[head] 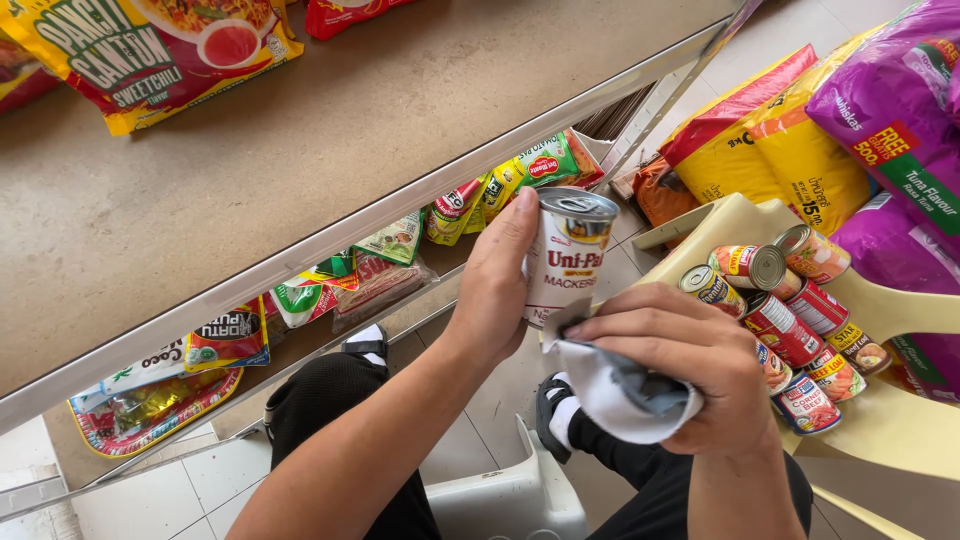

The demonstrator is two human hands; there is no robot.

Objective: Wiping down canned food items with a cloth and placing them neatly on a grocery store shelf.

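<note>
My left hand (493,285) grips a white and red tin can (566,254) upright, with its silver lid facing up. My right hand (690,355) clutches a white and grey cloth (620,395) just to the right of the can, with a corner of the cloth touching the can's lower side. Several more tin cans (790,320) lie on their sides on a cream plastic chair (880,430) at my right.
A beige shelf board (250,150) with a metal edge spans the upper left, carrying a yellow noodle packet (150,50). A lower shelf holds several snack sachets (400,250). Large yellow, red and purple bags (850,130) stand at the right. A white stool (510,495) is under me.
</note>
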